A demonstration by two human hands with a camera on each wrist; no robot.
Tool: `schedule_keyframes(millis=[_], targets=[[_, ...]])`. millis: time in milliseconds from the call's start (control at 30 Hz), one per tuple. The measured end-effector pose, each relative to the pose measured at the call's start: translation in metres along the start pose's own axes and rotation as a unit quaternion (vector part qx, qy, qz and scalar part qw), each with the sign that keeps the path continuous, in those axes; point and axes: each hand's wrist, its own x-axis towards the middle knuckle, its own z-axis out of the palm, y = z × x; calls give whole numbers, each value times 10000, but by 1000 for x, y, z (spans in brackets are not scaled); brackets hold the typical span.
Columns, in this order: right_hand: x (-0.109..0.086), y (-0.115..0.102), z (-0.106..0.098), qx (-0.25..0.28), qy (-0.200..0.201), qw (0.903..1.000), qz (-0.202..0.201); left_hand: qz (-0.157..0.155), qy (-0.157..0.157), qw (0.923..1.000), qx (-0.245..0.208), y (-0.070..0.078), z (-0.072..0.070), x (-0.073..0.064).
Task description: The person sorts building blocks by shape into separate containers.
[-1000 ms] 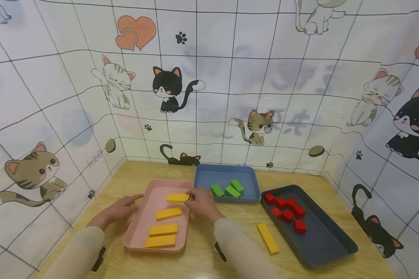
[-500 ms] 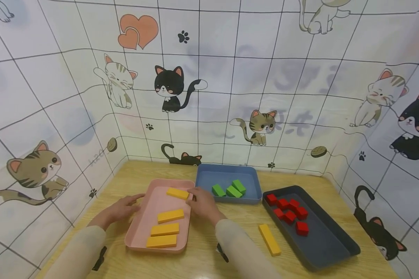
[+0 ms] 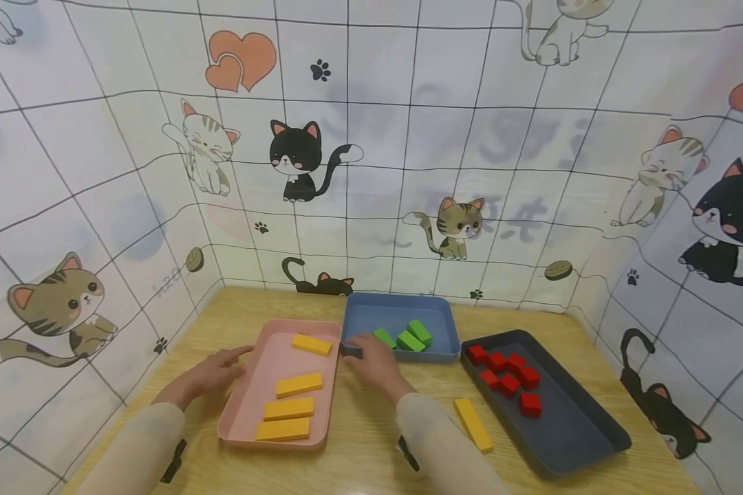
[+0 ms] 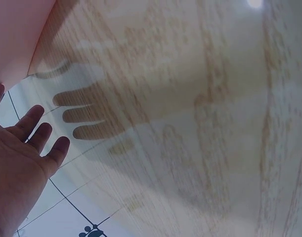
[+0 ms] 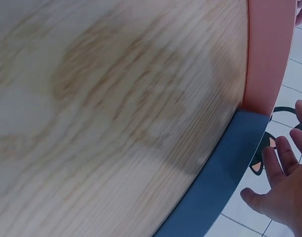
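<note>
At the left rim of the pink tray (image 3: 266, 371) rests my left hand (image 3: 213, 375), its fingers extended; the left wrist view shows that hand (image 4: 22, 158) with spread fingers beside the tray's wall. Several yellow rectangular blocks (image 3: 294, 385) lie in the pink tray, the farthest one (image 3: 311, 344) slanted near the back. My right hand (image 3: 378, 368) is over the front left corner of the blue tray (image 3: 402, 309), holding nothing. In the right wrist view its fingers (image 5: 289, 160) are loosely spread beyond the blue wall. Green blocks (image 3: 416, 335) lie in the blue tray, partly behind the right hand.
A dark grey tray (image 3: 569, 405) with several red cubes (image 3: 530, 404) stands at the right. One yellow block (image 3: 473, 425) lies on the wooden table (image 3: 371, 454) left of it. A cat-patterned tiled covering (image 3: 378, 172) encloses the back and sides.
The farthest yellow block turned from level to slanted in the pink tray under my right hand, which let it go and moved right to the blue tray. The left hand stayed.
</note>
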Motion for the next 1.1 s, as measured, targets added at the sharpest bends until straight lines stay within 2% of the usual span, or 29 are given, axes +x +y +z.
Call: schedule_keyframes(millis=[333,567,800,1100], targets=[[-18,15,-14,421,145,9987,255,-148,0,9999,51,3,0,-1],[-36,27,-27,909,365,9928,693,-415,3,9991,0,2,0,1],[-57,40,-43,1023,596,9878,1014,-647,-11,9979,97,4,0,2],[-80,55,-62,974,1002,9791,1475,-530,7,9986,69,3,0,2]])
